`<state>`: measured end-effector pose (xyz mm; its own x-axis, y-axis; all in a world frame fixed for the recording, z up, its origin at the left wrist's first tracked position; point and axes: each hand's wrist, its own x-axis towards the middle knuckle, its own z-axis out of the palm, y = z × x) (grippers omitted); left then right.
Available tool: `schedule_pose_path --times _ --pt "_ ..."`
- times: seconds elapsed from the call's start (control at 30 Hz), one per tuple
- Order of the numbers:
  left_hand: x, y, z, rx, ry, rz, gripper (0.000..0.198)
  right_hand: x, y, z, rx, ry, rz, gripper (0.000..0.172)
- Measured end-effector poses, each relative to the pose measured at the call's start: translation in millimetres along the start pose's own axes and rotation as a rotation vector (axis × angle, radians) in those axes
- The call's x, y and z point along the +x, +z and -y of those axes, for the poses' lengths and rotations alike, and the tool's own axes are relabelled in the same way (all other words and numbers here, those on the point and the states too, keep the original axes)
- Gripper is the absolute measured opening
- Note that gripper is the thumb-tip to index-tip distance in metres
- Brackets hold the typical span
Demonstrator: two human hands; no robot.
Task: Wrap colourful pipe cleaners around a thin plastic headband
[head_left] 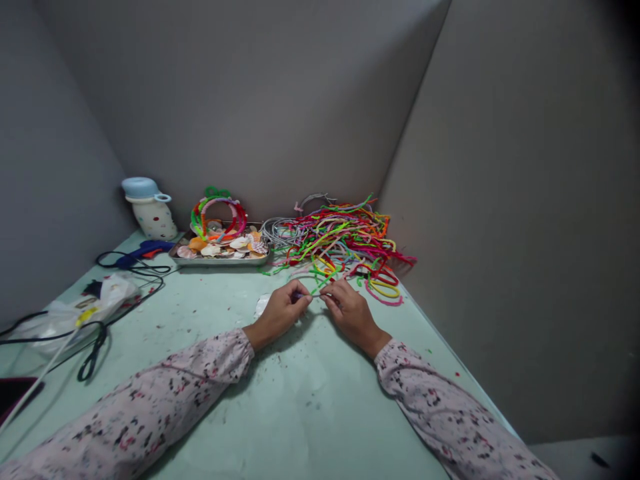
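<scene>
My left hand (284,308) and my right hand (350,308) meet above the middle of the table, fingertips a short gap apart. Both are closed in a pinch on a thin purple-grey pipe cleaner (316,296) that spans the gap. A bright green pipe cleaner (320,283) crosses close to the fingertips; whether it is joined to the purple-grey one I cannot tell. Just beyond the hands lies a heap of coloured pipe cleaners (345,233) in red, green, yellow, pink and orange. A small whitish piece (261,305) rests beside my left hand.
A metal tray (225,262) of seashells (241,243) stands at the back, with wound pipe-cleaner rings (219,217) on it. Left of it are a bottle (153,210), a blue glue gun (145,252), black cables (101,343) and a plastic bag (107,297). Grey walls enclose the table (320,400).
</scene>
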<state>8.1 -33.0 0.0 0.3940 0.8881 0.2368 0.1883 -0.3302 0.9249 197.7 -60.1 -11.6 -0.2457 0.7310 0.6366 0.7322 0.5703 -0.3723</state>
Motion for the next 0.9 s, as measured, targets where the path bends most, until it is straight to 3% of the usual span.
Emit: schedule_pose_path --times 0.33,0.9 --pt "-0.3 0.5 -2.7 -0.018 -0.045 -0.011 0.016 0.3 -0.3 0.5 0.015 -0.008 -0.001 0.015" --pt "0.6 2.3 0.7 0.071 0.037 -0.047 0.021 0.9 -0.7 2.0 0.005 0.002 0.010 0.014"
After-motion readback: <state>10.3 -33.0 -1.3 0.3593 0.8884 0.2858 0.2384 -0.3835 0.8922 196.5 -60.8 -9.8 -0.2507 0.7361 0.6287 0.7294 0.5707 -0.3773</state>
